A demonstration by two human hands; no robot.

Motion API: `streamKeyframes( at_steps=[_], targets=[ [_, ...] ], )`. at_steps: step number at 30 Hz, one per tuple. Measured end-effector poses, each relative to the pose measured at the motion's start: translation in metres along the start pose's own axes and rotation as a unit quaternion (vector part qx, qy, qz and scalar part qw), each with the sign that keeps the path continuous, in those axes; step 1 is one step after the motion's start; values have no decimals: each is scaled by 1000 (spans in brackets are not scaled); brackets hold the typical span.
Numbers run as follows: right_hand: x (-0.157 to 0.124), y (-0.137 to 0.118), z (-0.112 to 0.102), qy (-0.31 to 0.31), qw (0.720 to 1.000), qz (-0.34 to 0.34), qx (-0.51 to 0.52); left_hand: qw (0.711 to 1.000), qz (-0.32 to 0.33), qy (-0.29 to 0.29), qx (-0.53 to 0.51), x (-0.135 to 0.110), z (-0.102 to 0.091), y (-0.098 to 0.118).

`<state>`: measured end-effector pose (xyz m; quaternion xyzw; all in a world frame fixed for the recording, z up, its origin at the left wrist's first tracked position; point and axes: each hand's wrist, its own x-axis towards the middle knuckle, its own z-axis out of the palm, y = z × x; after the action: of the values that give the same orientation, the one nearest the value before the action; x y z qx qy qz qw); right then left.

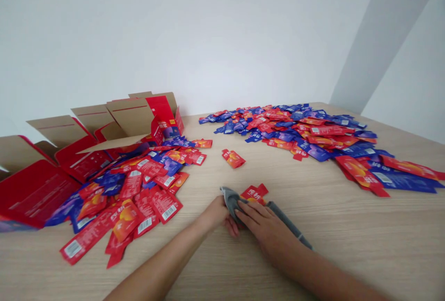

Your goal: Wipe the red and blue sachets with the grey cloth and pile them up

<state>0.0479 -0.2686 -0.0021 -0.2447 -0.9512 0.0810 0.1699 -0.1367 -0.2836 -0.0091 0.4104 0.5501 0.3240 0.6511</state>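
A grey cloth (287, 223) lies bunched and partly folded on the table in front of me. My left hand (222, 214) has its fingers curled at the cloth's left end. Across the cloth's raised part, my right hand (262, 222) presses with bent fingers, its fingertips close to the left hand. A red sachet with orange print (254, 193) shows just beyond the right hand, partly hidden by it. Another red sachet (233, 158) lies alone farther back. Some of the cloth is hidden under my right hand and forearm.
Several open red cardboard boxes (78, 155) stand at the left, flaps up. Red and blue sachets (149, 208) spill in front of them. A larger heap of red and blue sachets (295, 127) covers the back right of the wooden table (347, 236). A white wall (222, 36) rises behind.
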Motion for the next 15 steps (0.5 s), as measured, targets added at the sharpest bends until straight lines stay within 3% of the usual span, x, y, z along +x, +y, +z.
streamKeyframes(
  at_steps=[5, 10, 15],
  targets=[
    [4, 8, 3, -22, 997, 71, -28, 998, -41, -50, 18, 4, -3, 2],
    [3, 7, -3, -46, 999, 28, 10, 995, -36, -86, 46, 2, -6, 5],
    [3, 28, -1, 13, 994, 105, 4, 996, -18, -73, 43, -2, -3, 6]
  ],
)
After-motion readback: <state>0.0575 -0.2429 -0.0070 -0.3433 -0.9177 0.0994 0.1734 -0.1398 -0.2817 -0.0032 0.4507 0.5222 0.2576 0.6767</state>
